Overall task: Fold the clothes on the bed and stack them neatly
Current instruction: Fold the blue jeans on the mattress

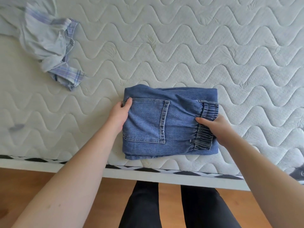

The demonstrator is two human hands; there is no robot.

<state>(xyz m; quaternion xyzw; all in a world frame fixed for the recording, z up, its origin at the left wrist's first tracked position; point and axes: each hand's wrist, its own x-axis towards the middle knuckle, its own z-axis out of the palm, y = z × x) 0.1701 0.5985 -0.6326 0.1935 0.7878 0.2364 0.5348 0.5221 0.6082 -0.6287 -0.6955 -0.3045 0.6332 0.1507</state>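
- Folded jeans [164, 122] lie lower centre, by the mattress [197, 46] edge.
- Left hand [119, 115] and right hand [215, 127] pinch opposite ends.
- Lifting unevenly could spill the folds.
- Crumpled shirt [49, 46] waits upper left.

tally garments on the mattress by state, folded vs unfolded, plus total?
Folded: 1, the blue jeans, gripped at both sides by the left hand and right hand.
Unfolded: 1, the crumpled plaid shirt at the upper left of the mattress.
Total: 2
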